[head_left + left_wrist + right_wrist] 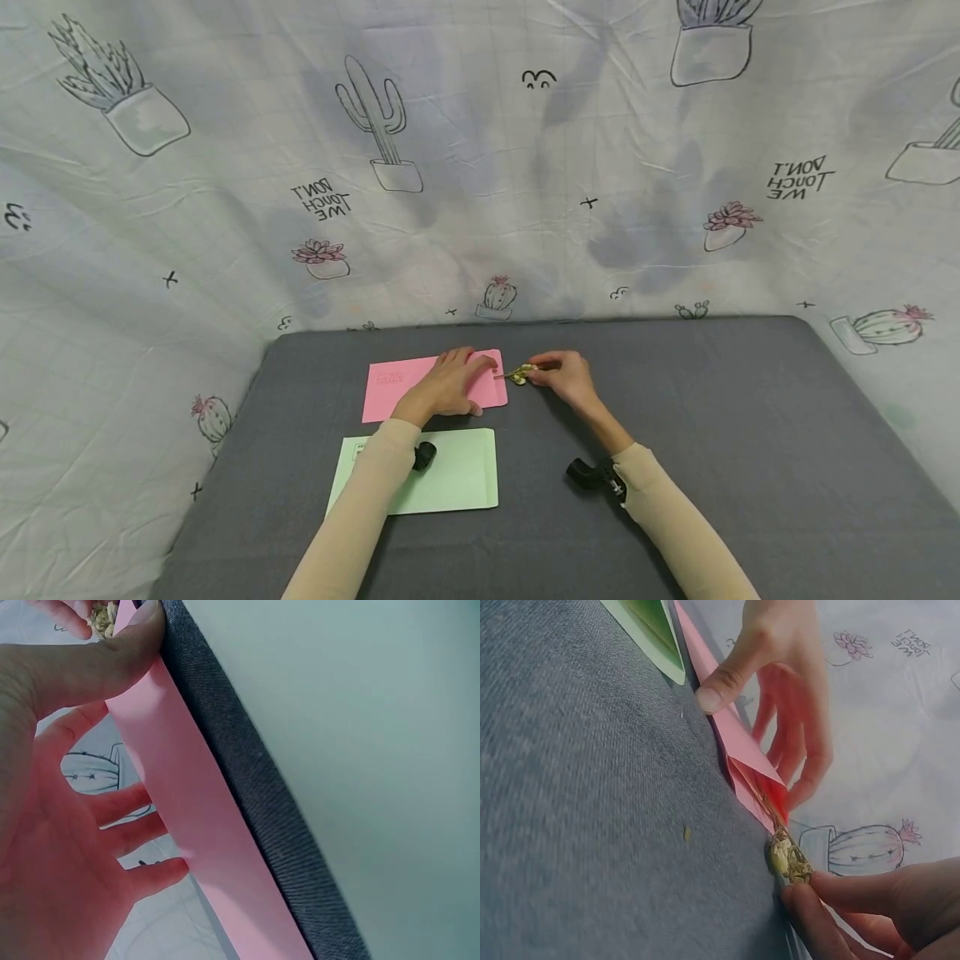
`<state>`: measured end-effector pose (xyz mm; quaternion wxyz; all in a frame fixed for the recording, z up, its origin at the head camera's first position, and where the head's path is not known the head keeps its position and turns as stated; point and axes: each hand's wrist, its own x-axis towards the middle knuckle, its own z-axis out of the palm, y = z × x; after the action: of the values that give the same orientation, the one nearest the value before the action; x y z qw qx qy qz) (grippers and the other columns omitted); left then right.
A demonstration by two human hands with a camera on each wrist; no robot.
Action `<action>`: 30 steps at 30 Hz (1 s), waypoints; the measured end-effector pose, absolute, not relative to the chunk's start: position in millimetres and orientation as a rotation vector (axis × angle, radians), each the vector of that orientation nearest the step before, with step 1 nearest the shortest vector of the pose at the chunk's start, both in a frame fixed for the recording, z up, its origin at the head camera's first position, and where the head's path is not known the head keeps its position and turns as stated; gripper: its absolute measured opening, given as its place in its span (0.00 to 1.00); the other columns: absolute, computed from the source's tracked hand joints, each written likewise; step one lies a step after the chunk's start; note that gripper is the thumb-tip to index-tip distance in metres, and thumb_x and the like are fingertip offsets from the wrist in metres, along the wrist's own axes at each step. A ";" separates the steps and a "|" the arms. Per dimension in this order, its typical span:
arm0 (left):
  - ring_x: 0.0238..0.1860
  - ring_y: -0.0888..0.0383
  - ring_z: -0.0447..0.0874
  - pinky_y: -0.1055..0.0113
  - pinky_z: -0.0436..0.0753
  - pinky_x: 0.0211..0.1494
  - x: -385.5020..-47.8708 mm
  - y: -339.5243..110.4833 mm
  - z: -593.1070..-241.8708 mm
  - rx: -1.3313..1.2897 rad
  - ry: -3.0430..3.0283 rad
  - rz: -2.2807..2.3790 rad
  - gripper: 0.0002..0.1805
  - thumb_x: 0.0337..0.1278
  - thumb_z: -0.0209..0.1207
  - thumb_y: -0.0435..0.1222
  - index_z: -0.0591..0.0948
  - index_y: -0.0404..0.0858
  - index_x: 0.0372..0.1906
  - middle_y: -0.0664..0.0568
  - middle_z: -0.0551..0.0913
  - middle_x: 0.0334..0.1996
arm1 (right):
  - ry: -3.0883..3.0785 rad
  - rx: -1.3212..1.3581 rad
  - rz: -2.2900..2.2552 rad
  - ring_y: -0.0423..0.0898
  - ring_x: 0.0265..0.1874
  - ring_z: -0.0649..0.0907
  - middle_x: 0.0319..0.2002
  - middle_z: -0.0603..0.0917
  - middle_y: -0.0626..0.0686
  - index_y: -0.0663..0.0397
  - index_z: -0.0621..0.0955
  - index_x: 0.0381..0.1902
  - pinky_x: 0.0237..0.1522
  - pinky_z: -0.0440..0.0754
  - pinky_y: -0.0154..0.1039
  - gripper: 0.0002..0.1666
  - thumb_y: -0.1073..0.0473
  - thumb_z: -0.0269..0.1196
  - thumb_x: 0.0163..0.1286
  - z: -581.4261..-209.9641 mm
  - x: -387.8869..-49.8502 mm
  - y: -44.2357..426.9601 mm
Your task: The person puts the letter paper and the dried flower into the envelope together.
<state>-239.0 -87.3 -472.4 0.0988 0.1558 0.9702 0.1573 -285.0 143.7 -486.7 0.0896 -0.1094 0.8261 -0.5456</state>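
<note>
The pink envelope (397, 382) lies on the grey-covered table with its mouth facing right. Across its right part spreads my left hand (448, 387), thumb on the near edge and fingers at the far edge, squeezing it so the mouth gapes in the right wrist view. My right hand (567, 379) pinches a small bunch of dried flowers (784, 856) between thumb and fingertips. Its thin stems reach into the envelope's mouth, while the pale yellowish heads stay outside. How deep the stems go is hidden by the paper.
A light green envelope (457, 477) lies nearer the body, partly under the left forearm, its right-end flap visible. A tiny plant fragment (688, 833) is on the grey cloth (720, 450). Behind the table hangs a white curtain (465, 233) printed with cacti. Black wrist-camera mounts sit below both hands.
</note>
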 end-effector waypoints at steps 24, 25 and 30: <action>0.69 0.41 0.60 0.45 0.54 0.74 -240.7 -85.9 -472.3 0.487 2.895 0.445 0.43 0.42 0.76 0.44 0.69 0.54 0.67 0.40 0.64 0.68 | 2.359 -0.239 -1.789 0.50 0.27 0.88 0.33 0.87 0.65 0.72 0.85 0.38 0.30 0.86 0.37 0.08 0.71 0.68 0.61 -491.6 -284.6 119.8; 0.69 0.41 0.61 0.45 0.54 0.74 -240.9 -85.9 -472.4 0.487 2.896 0.443 0.43 0.42 0.76 0.44 0.69 0.54 0.67 0.40 0.65 0.68 | 2.352 -0.244 -1.797 0.50 0.27 0.88 0.33 0.87 0.65 0.72 0.85 0.38 0.30 0.86 0.37 0.08 0.71 0.68 0.61 -491.3 -284.9 118.9; 0.70 0.40 0.60 0.45 0.54 0.74 -242.5 -86.3 -472.7 0.484 2.902 0.455 0.43 0.43 0.75 0.43 0.68 0.53 0.68 0.40 0.64 0.68 | 2.303 -0.312 -1.864 0.46 0.24 0.87 0.30 0.87 0.62 0.70 0.86 0.35 0.28 0.86 0.37 0.07 0.68 0.68 0.61 -489.8 -284.5 117.4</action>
<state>-242.5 -86.3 -472.7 0.0821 0.1619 0.9715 0.1523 -284.5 117.4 -489.8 0.0810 -0.1045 0.7704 -0.6237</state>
